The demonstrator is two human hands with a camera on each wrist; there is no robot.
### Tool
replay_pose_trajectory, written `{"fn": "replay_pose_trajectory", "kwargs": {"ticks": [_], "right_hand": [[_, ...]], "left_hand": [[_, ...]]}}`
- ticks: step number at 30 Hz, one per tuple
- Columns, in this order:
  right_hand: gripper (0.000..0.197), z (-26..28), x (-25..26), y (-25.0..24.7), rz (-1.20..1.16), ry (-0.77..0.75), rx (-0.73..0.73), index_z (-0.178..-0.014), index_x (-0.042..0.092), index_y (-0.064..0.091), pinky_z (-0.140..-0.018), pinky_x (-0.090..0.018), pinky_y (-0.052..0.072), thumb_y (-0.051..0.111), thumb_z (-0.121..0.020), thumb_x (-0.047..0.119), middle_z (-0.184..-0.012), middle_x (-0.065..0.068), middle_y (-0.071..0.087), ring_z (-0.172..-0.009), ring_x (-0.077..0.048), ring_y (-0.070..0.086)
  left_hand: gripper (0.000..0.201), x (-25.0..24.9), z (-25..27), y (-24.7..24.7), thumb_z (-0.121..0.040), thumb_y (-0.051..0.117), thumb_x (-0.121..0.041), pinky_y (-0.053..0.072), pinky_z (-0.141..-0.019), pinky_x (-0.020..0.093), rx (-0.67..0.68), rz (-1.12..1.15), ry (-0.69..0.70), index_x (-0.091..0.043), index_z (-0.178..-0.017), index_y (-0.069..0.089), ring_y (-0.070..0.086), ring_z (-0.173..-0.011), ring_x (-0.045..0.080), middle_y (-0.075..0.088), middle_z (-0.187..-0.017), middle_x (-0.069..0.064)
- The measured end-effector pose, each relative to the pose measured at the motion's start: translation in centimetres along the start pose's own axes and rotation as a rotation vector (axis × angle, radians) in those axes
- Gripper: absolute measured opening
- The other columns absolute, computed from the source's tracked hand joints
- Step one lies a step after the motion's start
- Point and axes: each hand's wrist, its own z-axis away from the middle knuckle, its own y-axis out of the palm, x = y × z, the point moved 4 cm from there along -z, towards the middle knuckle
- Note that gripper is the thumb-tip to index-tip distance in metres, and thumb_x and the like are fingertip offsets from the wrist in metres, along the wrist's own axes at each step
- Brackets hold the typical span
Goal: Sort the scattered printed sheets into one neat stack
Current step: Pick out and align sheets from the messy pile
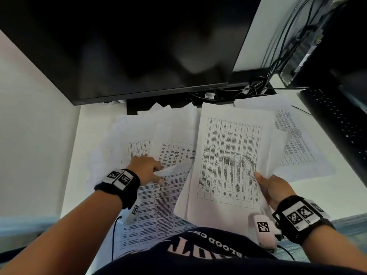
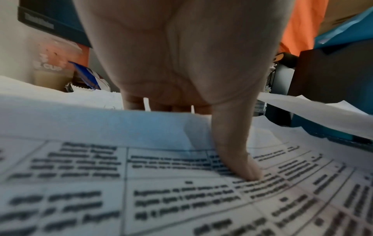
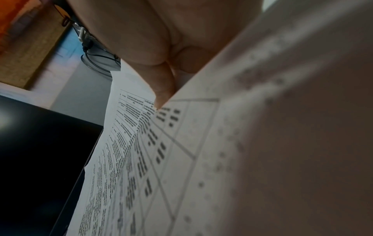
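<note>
Printed table sheets lie scattered on the white desk point(image 1: 321, 195). My right hand point(image 1: 264, 183) holds a lifted stack of sheets point(image 1: 228, 165) by its right edge, thumb on top; in the right wrist view the thumb point(image 3: 164, 91) presses the stack point(image 3: 201, 159) and the fingers are hidden behind it. My left hand point(image 1: 158, 173) pinches the top edge of a loose sheet point(image 1: 158, 203) lying near me. In the left wrist view its thumb point(image 2: 242, 159) lies on that sheet point(image 2: 101, 175) and the fingers curl behind the edge. More sheets lie at the back left point(image 1: 135, 135), middle point(image 1: 174, 149) and right point(image 1: 294, 135).
A dark monitor point(image 1: 139, 46) hangs over the back of the desk. A black keyboard point(image 1: 337, 126) lies along the right side, with cables point(image 1: 248, 90) and a computer case point(image 1: 309, 36) behind. A cup point(image 2: 52, 70) stands at the far left.
</note>
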Motion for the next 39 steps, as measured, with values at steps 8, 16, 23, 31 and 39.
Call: {"fn": "replay_pose_trajectory", "kwargs": {"ticks": [8, 16, 23, 31, 39], "right_hand": [[0.026, -0.4, 0.7, 0.1, -0.044, -0.011, 0.032, -0.101, 0.0, 0.057, -0.092, -0.051, 0.049, 0.06, -0.089, 0.023, -0.1, -0.022, 0.067, -0.095, -0.038, 0.064], [0.032, -0.5, 1.4, 3.0, 0.087, -0.035, 0.089, -0.098, -0.001, 0.059, -0.079, -0.041, 0.053, 0.059, -0.09, 0.03, -0.094, -0.019, 0.069, -0.087, -0.034, 0.066], [0.029, -1.3, 1.2, 5.6, 0.195, -0.065, 0.129, -0.091, 0.007, 0.061, -0.093, -0.05, 0.049, 0.065, -0.084, 0.036, -0.097, -0.013, 0.07, -0.096, -0.035, 0.065], [0.038, 1.8, 6.5, 9.0, 0.29, -0.338, 0.059, -0.127, 0.011, 0.046, -0.093, -0.034, 0.041, 0.05, -0.095, 0.03, -0.109, -0.002, 0.057, -0.105, -0.022, 0.054], [0.032, 2.1, 6.5, 11.7, 0.516, -0.388, 0.17, -0.121, 0.004, 0.055, -0.082, -0.023, 0.035, 0.047, -0.097, 0.023, -0.115, -0.011, 0.062, -0.104, -0.026, 0.057]], "left_hand": [[0.039, 5.0, 0.3, -2.6, -0.089, 0.06, -0.038, 0.046, -0.08, 0.034, -0.414, 0.568, -0.362, -0.005, -0.11, 0.06, 0.056, -0.096, 0.03, 0.055, -0.111, 0.011], [0.036, 1.0, 0.4, 0.1, -0.083, 0.07, -0.016, 0.04, -0.065, 0.028, -0.326, 0.895, -0.365, -0.016, -0.104, 0.04, 0.051, -0.078, 0.021, 0.05, -0.085, -0.003], [0.028, -0.4, 1.1, 0.6, -0.098, 0.049, -0.023, 0.043, -0.06, 0.02, -0.332, 0.927, -0.272, -0.013, -0.122, 0.056, 0.056, -0.079, 0.014, 0.062, -0.098, 0.0], [0.036, 1.1, 3.5, 2.0, -0.095, 0.056, -0.019, 0.036, -0.104, 0.034, -0.351, 1.457, -0.298, -0.01, -0.129, 0.053, 0.053, -0.119, 0.02, 0.06, -0.129, 0.005], [0.088, -1.5, 4.5, 3.9, -0.077, 0.045, -0.079, 0.023, -0.114, 0.044, -0.377, 1.489, -0.272, -0.028, -0.147, 0.03, 0.032, -0.138, 0.017, 0.037, -0.148, -0.009]]}}
